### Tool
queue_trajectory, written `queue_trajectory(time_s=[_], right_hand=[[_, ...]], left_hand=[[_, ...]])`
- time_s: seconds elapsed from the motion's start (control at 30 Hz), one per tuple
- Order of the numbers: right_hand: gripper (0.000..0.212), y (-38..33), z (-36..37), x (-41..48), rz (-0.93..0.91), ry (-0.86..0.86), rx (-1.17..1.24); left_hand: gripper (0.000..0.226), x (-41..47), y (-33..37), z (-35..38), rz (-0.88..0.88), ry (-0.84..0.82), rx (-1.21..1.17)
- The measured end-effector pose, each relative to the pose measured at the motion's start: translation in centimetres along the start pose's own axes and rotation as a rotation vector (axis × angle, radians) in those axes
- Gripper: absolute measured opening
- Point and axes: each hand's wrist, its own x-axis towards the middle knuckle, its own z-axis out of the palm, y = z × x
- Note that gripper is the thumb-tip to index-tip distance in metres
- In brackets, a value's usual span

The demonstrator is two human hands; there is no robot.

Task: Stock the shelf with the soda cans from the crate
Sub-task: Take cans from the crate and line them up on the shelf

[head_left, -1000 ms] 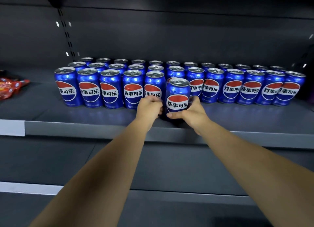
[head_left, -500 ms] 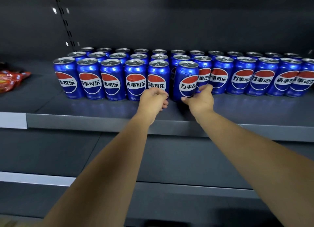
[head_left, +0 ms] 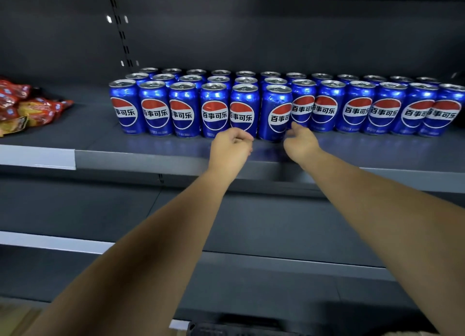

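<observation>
Blue soda cans with a red, white and blue logo stand in three rows on the dark grey shelf [head_left: 141, 156]. The sixth can from the left [head_left: 274, 114] stands in the front row, its logo turned a little to the right. My left hand [head_left: 232, 148] hovers just in front of the cans, left of that can, with its fingers curled and holding nothing. My right hand [head_left: 300, 140] reaches to the can's lower right side, and its outstretched fingertips touch or nearly touch the can.
Red and orange snack bags [head_left: 27, 104] lie on the same shelf at the far left. A lower shelf [head_left: 251, 257] runs beneath my forearms. A dark object [head_left: 239, 329], only partly visible, sits at the bottom edge. An upright slotted rail [head_left: 123, 36] rises on the back wall.
The can held in front of the row has been pushed back into the front row. My right hand has let go of it and both hands have drawn slightly away.
</observation>
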Motion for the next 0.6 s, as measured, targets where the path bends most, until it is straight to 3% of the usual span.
queue_trajectory(time_s=[0.13, 0.37, 0.6], right_hand=[[0.041, -0.7, 0.0, -2.6, 0.021, 0.082, 0.044], [0.058, -1.6, -0.3, -6.6, -0.099, 0.056, -0.088], [0.052, -1.6, 0.5, -9.8, -0.129, 0.042, -0.154]], left_hand=[[0.031, -1.7, 0.5, -0.8, 0.007, 0.012, 0.020], [0.027, -4.4, 2.8, -0.8, 0.024, -0.036, 0.033], [0.029, -6.3, 3.2, -1.5, 0.011, -0.109, 0.040]])
